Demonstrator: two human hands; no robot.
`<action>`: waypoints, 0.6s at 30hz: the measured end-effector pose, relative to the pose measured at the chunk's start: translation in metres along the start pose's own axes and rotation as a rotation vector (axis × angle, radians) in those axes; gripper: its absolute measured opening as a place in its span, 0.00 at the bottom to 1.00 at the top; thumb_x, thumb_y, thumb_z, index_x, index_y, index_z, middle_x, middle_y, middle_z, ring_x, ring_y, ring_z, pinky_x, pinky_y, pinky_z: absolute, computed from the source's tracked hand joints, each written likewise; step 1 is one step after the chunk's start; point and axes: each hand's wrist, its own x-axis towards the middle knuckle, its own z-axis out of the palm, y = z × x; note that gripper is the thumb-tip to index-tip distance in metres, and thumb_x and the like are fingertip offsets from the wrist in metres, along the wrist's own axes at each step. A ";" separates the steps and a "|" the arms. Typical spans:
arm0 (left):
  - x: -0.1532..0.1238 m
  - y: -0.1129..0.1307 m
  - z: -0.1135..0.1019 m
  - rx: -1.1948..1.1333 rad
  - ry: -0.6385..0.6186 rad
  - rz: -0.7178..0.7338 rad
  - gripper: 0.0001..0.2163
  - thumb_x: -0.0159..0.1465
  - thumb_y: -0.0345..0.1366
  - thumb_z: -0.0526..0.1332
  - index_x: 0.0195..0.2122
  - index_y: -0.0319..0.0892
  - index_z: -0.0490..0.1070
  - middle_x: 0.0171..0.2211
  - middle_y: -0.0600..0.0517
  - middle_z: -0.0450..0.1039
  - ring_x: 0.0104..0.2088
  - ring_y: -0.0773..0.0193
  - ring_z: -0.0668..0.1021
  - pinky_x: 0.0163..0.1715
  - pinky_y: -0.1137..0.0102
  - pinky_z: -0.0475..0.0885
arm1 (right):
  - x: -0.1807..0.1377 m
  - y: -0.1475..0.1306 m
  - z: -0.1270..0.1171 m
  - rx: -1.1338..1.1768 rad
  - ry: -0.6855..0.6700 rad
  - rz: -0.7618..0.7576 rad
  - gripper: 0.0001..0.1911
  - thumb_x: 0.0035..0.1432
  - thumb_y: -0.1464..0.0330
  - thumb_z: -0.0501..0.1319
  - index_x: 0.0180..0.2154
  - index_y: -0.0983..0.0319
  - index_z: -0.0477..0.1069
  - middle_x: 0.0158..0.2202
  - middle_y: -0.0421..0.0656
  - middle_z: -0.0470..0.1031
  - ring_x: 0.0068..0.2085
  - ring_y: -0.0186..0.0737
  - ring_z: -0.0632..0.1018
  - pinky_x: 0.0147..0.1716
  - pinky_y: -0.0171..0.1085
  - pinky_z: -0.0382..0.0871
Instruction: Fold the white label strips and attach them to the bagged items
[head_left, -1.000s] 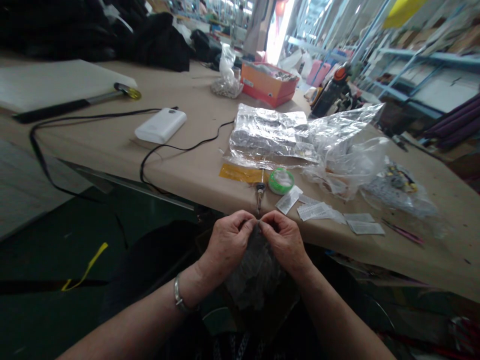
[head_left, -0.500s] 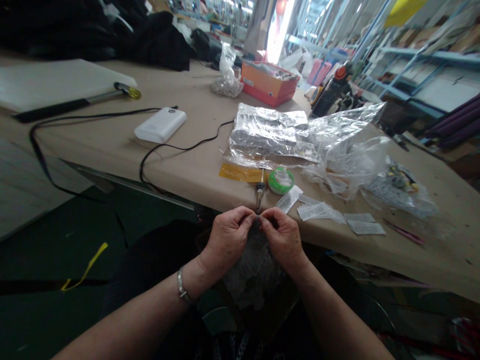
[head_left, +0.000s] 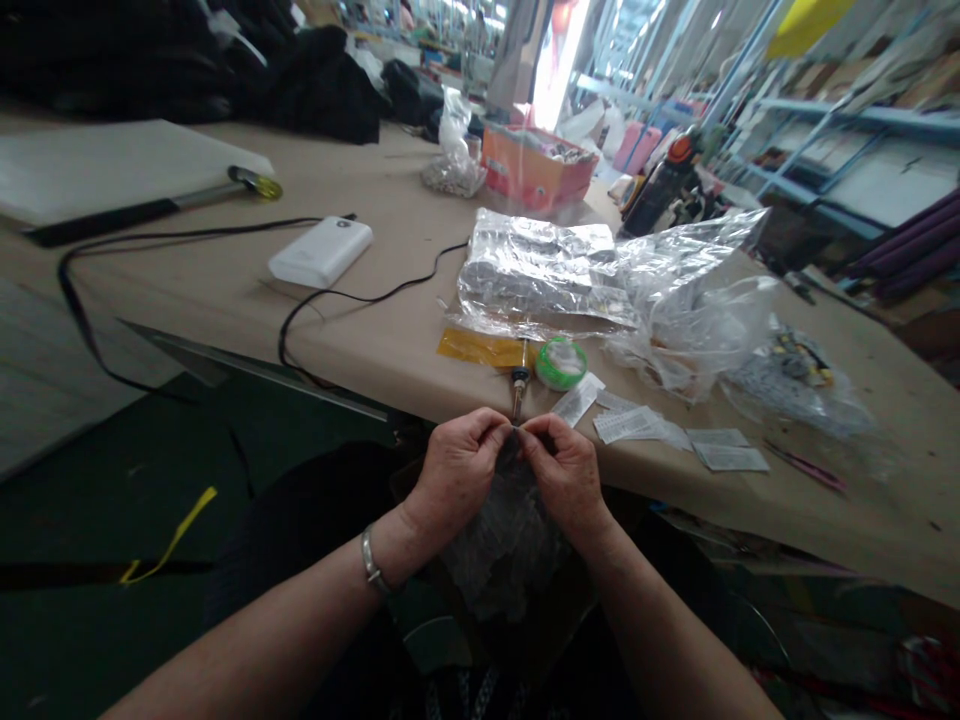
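Observation:
My left hand [head_left: 457, 470] and my right hand [head_left: 564, 475] meet just below the table's front edge, fingertips pinched together on the top of a small clear plastic bag [head_left: 504, 545] that hangs down over my lap. Dark small contents show through the bag; I cannot make them out. A metal bracelet sits on my left wrist. Right above my fingers, a small dark-handled tool [head_left: 518, 386] lies on the table edge beside a green roll of tape [head_left: 562, 362].
On the tan table [head_left: 390, 290] lie crumpled clear plastic bags [head_left: 600, 275], several white paper labels [head_left: 637, 423], a yellow strip [head_left: 484, 347], a white power bank [head_left: 321, 250] with a black cable, an orange box [head_left: 536, 165] and a long tool with a yellow end [head_left: 255, 182]. Shelving stands at right.
My hands have risen slightly and stayed pinched on the bag's top; the bracelet slid a little along my wrist. Nothing on the table has moved.

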 end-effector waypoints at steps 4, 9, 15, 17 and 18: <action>-0.010 0.004 -0.004 -0.049 -0.024 -0.041 0.09 0.60 0.37 0.56 0.27 0.41 0.72 0.23 0.55 0.72 0.26 0.68 0.72 0.28 0.76 0.65 | -0.011 -0.005 -0.007 0.026 -0.061 0.043 0.06 0.55 0.65 0.59 0.33 0.61 0.71 0.25 0.38 0.74 0.27 0.34 0.75 0.28 0.32 0.68; -0.025 -0.006 -0.010 -0.105 -0.065 -0.116 0.08 0.59 0.37 0.58 0.28 0.43 0.75 0.25 0.53 0.75 0.27 0.65 0.75 0.29 0.74 0.68 | -0.009 -0.019 -0.034 -0.245 -0.054 -0.106 0.08 0.58 0.65 0.58 0.28 0.60 0.69 0.22 0.37 0.70 0.23 0.33 0.71 0.25 0.31 0.65; -0.023 -0.035 -0.011 -0.076 -0.009 -0.141 0.12 0.57 0.39 0.60 0.40 0.45 0.77 0.40 0.50 0.79 0.42 0.57 0.78 0.44 0.67 0.70 | 0.045 -0.025 -0.059 -0.731 0.112 -0.427 0.10 0.58 0.67 0.57 0.42 0.60 0.71 0.46 0.48 0.72 0.49 0.50 0.68 0.49 0.48 0.60; -0.022 -0.038 -0.012 -0.044 0.011 -0.151 0.12 0.57 0.40 0.60 0.40 0.44 0.77 0.40 0.48 0.79 0.42 0.56 0.78 0.45 0.66 0.69 | 0.057 -0.021 -0.060 -0.843 0.072 -0.432 0.11 0.57 0.67 0.58 0.43 0.60 0.71 0.52 0.49 0.69 0.55 0.54 0.63 0.53 0.53 0.54; -0.023 -0.038 -0.013 -0.035 0.015 -0.156 0.12 0.56 0.40 0.60 0.39 0.44 0.78 0.40 0.48 0.79 0.42 0.56 0.78 0.44 0.66 0.70 | 0.060 -0.019 -0.060 -0.866 0.060 -0.437 0.10 0.57 0.67 0.59 0.42 0.59 0.71 0.53 0.48 0.68 0.56 0.55 0.62 0.54 0.54 0.53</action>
